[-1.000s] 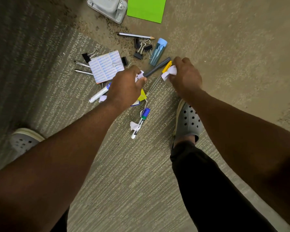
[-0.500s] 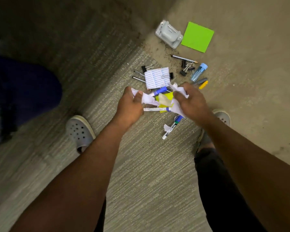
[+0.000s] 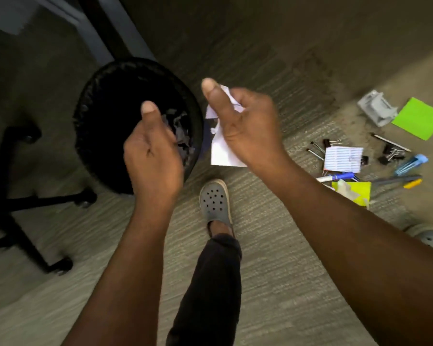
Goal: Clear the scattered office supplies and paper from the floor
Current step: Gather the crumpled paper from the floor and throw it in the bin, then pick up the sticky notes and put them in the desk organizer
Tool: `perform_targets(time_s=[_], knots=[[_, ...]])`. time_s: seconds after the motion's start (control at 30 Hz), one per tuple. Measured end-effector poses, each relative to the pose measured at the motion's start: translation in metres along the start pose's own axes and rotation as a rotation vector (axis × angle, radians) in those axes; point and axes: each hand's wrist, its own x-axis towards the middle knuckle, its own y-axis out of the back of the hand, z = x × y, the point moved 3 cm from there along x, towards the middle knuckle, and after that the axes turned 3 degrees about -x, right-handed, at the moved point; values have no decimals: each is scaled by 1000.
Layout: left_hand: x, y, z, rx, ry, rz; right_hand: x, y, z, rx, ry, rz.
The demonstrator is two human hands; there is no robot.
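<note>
My right hand is shut on torn white paper, held just right of a black lined waste bin. My left hand hovers over the bin's right side, thumb up and fingers loosely apart, with nothing visible in it. Grey paper scraps lie inside the bin. At the right, supplies lie scattered on the floor: a lined notepad, a blue marker, a yellow sticky note, binder clips, a blue tube, a pencil and a green sheet.
A grey hole punch sits beside the green sheet. A black office chair base with casters stands left of the bin, and a desk leg rises behind it. My grey clogs stand on the carpet.
I have turned left from the pile to the bin. Both hands rose from the floor carrying paper scraps; the left hand now shows nothing in it, and the right still holds white paper.
</note>
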Motion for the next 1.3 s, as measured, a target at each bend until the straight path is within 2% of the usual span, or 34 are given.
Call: perform_targets(time_s=[0.13, 0.3, 0.37, 0.43, 0.53, 0.6, 0.63, 0.67, 0.73, 0.83, 0.9, 0.97, 1.17, 1.23, 1.3], knots=[[28, 39, -11, 80, -151, 175, 5, -67, -28, -209, 217, 55], [59, 61, -52, 264, -40, 314, 16, -121, -23, -318, 502, 189], [65, 63, -64, 312, 2, 283, 17, -134, -11, -379, 595, 168], [68, 61, -74, 314, 63, 201, 14, -140, 2, -482, 606, 131], [63, 55, -85, 365, 170, 61, 7, -136, 17, -787, 575, 11], [58, 56, -97, 348, 232, 58, 4, -124, 21, -953, 562, -104], [57, 58, -100, 318, 220, 84, 1, -114, 21, -940, 563, -130], [55, 58, -101, 272, 146, 108, -2, -102, 21, -863, 562, -121], [41, 49, -99, 192, -90, 87, -13, -72, 26, -662, 574, 9], [-11, 15, -78, 295, -364, 65, -35, -11, 62, -586, 512, 199], [-52, -15, -62, 325, -474, -19, -51, 37, 102, -653, 382, 234], [-82, -49, -67, 329, -450, -159, -73, 87, 147, -715, 248, 257], [-161, -160, -142, 502, -299, -883, -142, 211, 263, -885, -159, 329], [-181, -192, -168, 579, -304, -1031, -152, 237, 286, -890, -257, 327], [-193, -220, -188, 680, -351, -1112, -151, 254, 304, -888, -302, 308]])
